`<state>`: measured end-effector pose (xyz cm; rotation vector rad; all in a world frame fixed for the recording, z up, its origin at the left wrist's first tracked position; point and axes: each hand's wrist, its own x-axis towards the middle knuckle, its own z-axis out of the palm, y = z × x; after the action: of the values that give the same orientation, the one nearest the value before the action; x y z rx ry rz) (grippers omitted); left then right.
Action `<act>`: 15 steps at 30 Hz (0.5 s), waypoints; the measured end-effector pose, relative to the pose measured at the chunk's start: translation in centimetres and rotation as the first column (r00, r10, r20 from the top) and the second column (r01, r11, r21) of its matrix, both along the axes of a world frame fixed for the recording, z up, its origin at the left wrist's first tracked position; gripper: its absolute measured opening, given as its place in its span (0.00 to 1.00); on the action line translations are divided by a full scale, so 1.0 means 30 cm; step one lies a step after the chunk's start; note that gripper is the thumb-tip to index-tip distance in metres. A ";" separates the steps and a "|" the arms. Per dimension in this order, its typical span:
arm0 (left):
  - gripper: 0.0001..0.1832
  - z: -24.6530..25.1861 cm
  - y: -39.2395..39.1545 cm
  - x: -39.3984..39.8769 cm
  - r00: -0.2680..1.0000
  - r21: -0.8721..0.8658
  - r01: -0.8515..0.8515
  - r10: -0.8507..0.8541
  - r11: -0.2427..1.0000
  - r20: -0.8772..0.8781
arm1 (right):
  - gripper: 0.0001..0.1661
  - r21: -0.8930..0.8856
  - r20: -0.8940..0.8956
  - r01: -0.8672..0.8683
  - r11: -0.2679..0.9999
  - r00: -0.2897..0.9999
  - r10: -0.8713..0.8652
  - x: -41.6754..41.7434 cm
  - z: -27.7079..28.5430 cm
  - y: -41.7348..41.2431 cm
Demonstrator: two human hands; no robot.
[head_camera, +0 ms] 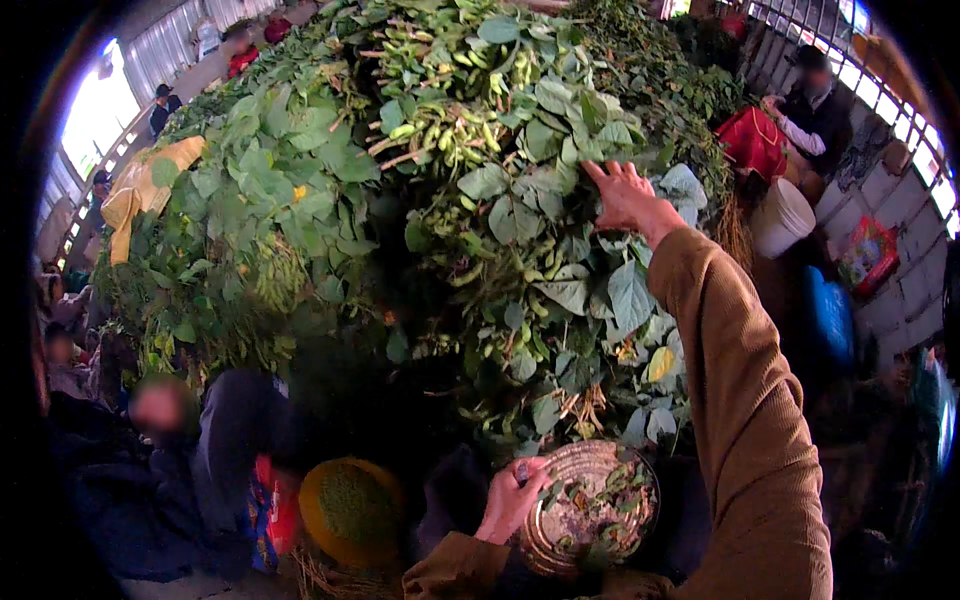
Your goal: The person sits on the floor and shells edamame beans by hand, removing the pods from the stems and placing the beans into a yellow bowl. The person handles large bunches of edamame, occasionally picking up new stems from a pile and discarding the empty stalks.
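Note:
My right hand (628, 196) reaches out over a tall heap of cut soybean plants (517, 214), fingers spread against the leaves and gripping nothing that I can see. Green soybean pods (442, 131) hang in clusters on the stalks of the heap. Low in the view, my left hand (514, 496) has its fingers curled at the rim of a round ribbed bucket (534, 536). Inside the bucket lie some green pods (622, 480) and scraps of leaf.
A yellow bucket (307, 491) of green pods stands left of mine, beside a seated person (112, 495). Another person (821, 112) sits at the right, near a white bucket (784, 217) and a block wall (900, 262). A yellow sack (161, 176) lies on the heap's left side.

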<state>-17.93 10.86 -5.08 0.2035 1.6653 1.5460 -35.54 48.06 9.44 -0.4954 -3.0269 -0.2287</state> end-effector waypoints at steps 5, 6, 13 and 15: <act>0.13 -0.008 0.056 -0.051 1.000 0.068 -0.004 0.004 0.998 -0.003 | 0.55 -0.049 0.075 -0.018 0.999 0.997 0.022 -0.033 0.020 0.065; 0.13 -0.005 0.070 -0.066 0.999 0.110 -0.029 0.027 0.993 0.024 | 0.52 -0.068 0.047 -0.060 0.996 0.997 0.063 -0.041 0.020 0.076; 0.15 0.054 0.194 -0.114 0.937 0.235 -0.123 0.035 0.964 0.348 | 0.33 -0.566 -0.121 0.170 0.806 0.951 -0.286 -0.260 0.308 0.104; 0.15 0.027 0.173 -0.123 0.929 0.200 -0.144 0.062 0.969 0.365 | 0.37 -0.890 -0.263 -0.062 0.452 0.879 -0.398 -0.346 0.309 -0.024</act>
<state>-21.63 16.05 -4.28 -0.0502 1.2341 1.7331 -45.92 47.34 18.70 -0.7629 -2.3549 1.3634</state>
